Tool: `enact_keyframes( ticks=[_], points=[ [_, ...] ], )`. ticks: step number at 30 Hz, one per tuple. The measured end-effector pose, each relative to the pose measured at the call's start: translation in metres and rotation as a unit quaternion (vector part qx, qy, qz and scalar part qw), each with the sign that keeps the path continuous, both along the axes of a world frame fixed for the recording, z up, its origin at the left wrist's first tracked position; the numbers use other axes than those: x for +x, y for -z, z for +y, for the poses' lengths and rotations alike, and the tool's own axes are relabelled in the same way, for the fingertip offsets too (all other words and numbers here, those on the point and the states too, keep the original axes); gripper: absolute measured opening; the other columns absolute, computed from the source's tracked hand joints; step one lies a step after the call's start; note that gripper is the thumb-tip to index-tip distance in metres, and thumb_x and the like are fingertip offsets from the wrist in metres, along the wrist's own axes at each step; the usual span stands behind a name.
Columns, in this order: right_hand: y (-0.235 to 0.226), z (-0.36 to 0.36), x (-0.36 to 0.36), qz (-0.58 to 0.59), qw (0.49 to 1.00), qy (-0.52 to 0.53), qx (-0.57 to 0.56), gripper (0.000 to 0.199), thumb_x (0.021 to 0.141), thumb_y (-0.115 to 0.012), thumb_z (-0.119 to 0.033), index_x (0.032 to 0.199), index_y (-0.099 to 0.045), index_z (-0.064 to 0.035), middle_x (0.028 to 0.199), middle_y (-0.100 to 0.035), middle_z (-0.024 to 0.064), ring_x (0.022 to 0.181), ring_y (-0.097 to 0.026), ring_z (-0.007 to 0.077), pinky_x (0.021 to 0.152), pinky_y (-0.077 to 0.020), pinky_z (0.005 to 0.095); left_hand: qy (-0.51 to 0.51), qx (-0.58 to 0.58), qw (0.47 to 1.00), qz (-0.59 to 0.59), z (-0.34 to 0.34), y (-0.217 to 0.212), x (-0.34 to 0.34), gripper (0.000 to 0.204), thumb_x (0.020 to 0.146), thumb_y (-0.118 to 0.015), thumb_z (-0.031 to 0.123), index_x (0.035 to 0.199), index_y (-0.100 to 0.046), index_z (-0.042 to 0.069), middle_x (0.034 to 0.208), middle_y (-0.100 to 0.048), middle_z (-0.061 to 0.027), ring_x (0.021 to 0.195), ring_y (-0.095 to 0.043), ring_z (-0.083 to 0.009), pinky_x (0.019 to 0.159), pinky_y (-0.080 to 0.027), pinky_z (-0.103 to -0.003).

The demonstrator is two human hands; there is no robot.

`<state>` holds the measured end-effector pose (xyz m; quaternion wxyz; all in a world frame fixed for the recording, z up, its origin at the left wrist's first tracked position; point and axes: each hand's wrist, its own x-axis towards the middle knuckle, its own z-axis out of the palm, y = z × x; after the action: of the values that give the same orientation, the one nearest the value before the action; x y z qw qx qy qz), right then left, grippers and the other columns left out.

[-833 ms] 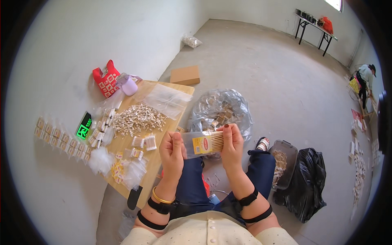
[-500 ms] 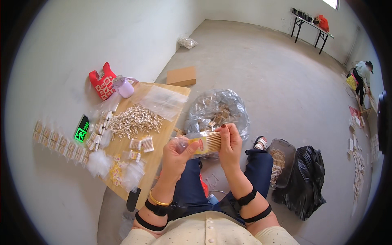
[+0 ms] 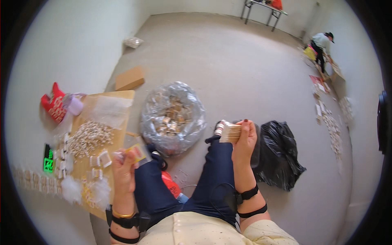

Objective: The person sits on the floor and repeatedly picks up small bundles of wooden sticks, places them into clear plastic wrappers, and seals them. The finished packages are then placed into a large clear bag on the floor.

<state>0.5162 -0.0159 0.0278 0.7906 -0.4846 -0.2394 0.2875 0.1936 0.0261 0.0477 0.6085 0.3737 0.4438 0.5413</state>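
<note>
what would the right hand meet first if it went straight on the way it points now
Probably nothing nearby: beyond the right hand, the way looks free over the grey concrete floor toward the pale far wall, though depth is hard to judge.

- At my left I have a pale wooden table (image 3: 118, 134), with a heap of cotton swabs (image 3: 90, 136) in the middle, clear plastic sheets (image 3: 112, 109) at the far end, small swab bundles (image 3: 105, 158) nearer me, and yellow cards (image 3: 87, 192) and clear bags (image 3: 100, 192) at the near end.
- On the grey floor (image 3: 228, 61) before me: a big see-through sack (image 3: 194, 132), a cardboard box (image 3: 130, 79) farther left, a black plastic bag (image 3: 279, 157) at right.
- Far off, a folding table (image 3: 267, 7) bears something red (image 3: 277, 4).
</note>
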Motion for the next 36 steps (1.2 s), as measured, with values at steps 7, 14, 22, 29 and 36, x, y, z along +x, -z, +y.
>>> enact_keyframes(
  ticks=[7,14,22,29,36],
  points=[
    [0.153,-0.036,0.158,-0.087,0.964,0.176,-0.182,0.034,0.1,-0.042,-0.038,0.107,-0.057,-0.0094,0.08,-0.058,0.0019,0.054,-0.054,0.008,0.041,-0.0368,0.0205,0.026,-0.031,0.999,0.012,0.0,0.01,0.005,0.022,0.084,-0.073,0.024,0.09,-0.055,0.012,0.078,-0.059,0.0037,0.066,-0.055,-0.0043,0.056,-0.044,-0.017],
    [0.309,-0.093,0.209,-0.1,0.884,0.162,-0.428,0.031,0.095,-0.054,-0.031,0.113,-0.055,-0.0057,0.085,-0.061,0.0067,0.055,-0.057,0.0132,0.044,-0.0401,0.0234,0.037,-0.045,0.998,0.017,0.003,0.012,0.021,0.019,0.086,-0.071,0.023,0.087,-0.054,0.013,0.077,-0.058,0.0036,0.065,-0.054,-0.0051,0.056,-0.043,-0.019],
    [0.056,0.018,0.014,-0.106,0.932,-0.314,-0.147,0.013,0.091,-0.059,-0.011,0.099,-0.065,-0.0024,0.086,-0.064,0.0001,0.078,-0.057,0.0069,0.071,-0.0454,0.0223,0.071,-0.011,0.997,0.04,0.001,0.025,0.027,0.018,0.089,-0.068,0.023,0.08,-0.056,0.013,0.072,-0.057,0.0041,0.062,-0.05,-0.0044,0.057,-0.039,-0.018],
    [0.002,0.04,-0.111,-0.064,0.849,-0.519,-0.074,0.016,0.091,-0.059,-0.007,0.103,-0.066,0.0013,0.09,-0.066,0.0012,0.083,-0.057,0.0061,0.076,-0.0461,0.0211,0.011,0.025,0.998,0.06,-0.007,0.016,0.014,0.021,0.083,-0.075,0.02,0.08,-0.057,0.01,0.07,-0.055,0.0053,0.061,-0.047,-0.0026,0.056,-0.038,-0.018],
    [0.02,0.047,-0.169,-0.081,0.807,-0.572,-0.124,0.012,0.088,-0.064,-0.009,0.096,-0.066,0.0014,0.082,-0.063,-0.0018,0.075,-0.053,0.0045,0.067,-0.0429,0.0202,-0.02,0.084,0.948,0.305,-0.022,0.021,-0.032,0.019,0.085,-0.073,0.02,0.083,-0.059,0.006,0.069,-0.056,0.0063,0.062,-0.05,-0.0016,0.055,-0.041,-0.019]
  ],
)
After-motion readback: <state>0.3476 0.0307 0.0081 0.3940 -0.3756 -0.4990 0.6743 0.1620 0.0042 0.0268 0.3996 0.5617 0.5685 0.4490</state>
